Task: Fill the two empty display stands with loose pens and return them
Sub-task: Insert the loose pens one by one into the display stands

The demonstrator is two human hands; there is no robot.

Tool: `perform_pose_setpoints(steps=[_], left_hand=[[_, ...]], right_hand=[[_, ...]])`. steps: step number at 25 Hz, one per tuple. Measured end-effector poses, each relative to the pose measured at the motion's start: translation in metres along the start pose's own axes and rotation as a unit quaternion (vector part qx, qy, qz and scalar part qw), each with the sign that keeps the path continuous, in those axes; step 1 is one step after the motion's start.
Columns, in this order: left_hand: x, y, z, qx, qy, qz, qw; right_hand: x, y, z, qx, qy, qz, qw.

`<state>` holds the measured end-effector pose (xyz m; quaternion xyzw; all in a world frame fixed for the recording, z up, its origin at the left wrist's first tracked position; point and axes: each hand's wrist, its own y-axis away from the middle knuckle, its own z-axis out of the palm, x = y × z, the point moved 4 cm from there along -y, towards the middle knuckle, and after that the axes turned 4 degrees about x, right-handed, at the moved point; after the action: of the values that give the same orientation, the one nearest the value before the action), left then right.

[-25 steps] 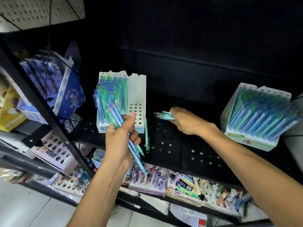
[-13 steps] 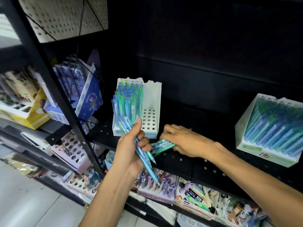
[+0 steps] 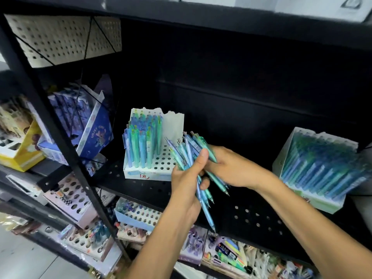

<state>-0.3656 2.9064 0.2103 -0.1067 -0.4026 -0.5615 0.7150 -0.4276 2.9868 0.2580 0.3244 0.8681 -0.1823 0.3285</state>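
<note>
A white display stand (image 3: 161,168) sits on the black perforated shelf (image 3: 251,216), its left half filled with upright blue-green pens (image 3: 143,141) and its right holes bare. Just right of it my left hand (image 3: 187,182) grips a bundle of blue-green pens (image 3: 189,152), tips pointing down. My right hand (image 3: 231,168) meets the bundle from the right and holds several of those pens against it. A second white stand (image 3: 314,200), packed full of pens, leans at the shelf's right end.
A black upright post (image 3: 66,146) and its brace cross the left side. Blue boxed sets (image 3: 90,133) and a yellow box (image 3: 24,156) stand to its left. Lower shelves carry more perforated stands (image 3: 141,216) and mixed stationery (image 3: 231,252).
My right hand lifted loose pens off the shelf and brought them to the bundle in my left hand. Both hands now sit together, higher and further right of the stand.
</note>
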Motion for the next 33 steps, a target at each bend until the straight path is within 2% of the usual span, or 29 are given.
perform_pose_setpoints(steps=[6,10,13,16,19,21,25,27,28,30,31,32,33], left_hand=[[-0.018,-0.014,0.009,-0.043,-0.007,-0.045,0.998],[-0.024,-0.018,0.005,-0.066,-0.043,-0.053,0.995],[-0.024,-0.019,0.007,-0.040,-0.051,-0.040,0.997],[-0.024,-0.021,0.011,-0.050,-0.053,-0.038,0.997],[-0.021,-0.024,0.013,-0.079,-0.034,-0.047,0.995],[-0.019,-0.026,0.012,-0.060,-0.038,-0.046,0.996],[-0.015,-0.030,0.013,0.003,-0.009,-0.024,1.000],[-0.009,-0.031,0.010,0.043,-0.011,-0.011,0.999],[-0.007,-0.031,0.008,0.063,-0.023,-0.005,0.998],[-0.001,-0.027,0.004,0.092,-0.052,0.009,0.994],[0.003,-0.023,0.003,0.095,-0.063,0.022,0.993],[0.009,-0.020,0.002,0.094,-0.068,0.037,0.993],[0.015,-0.016,0.000,0.090,-0.066,0.052,0.992]], right_hand=[[0.016,0.000,-0.009,-0.088,0.077,0.062,0.991],[0.025,0.008,-0.008,-0.132,-0.020,0.091,0.987],[0.026,0.013,-0.009,-0.167,-0.098,0.111,0.975],[0.033,0.010,-0.011,-0.162,-0.116,0.118,0.973],[0.036,0.002,-0.014,-0.155,-0.006,0.088,0.984],[0.042,-0.004,-0.013,-0.159,0.018,0.086,0.983],[0.047,-0.004,-0.017,-0.150,-0.096,0.118,0.977],[0.045,-0.001,-0.025,-0.109,-0.143,0.133,0.975],[0.045,-0.001,-0.030,-0.060,-0.156,0.141,0.976],[0.047,-0.006,-0.043,0.120,-0.157,0.141,0.970],[0.049,-0.005,-0.050,0.210,-0.151,0.141,0.956],[0.050,-0.006,-0.054,0.268,-0.150,0.142,0.941],[0.050,-0.008,-0.055,0.290,-0.162,0.149,0.931]])
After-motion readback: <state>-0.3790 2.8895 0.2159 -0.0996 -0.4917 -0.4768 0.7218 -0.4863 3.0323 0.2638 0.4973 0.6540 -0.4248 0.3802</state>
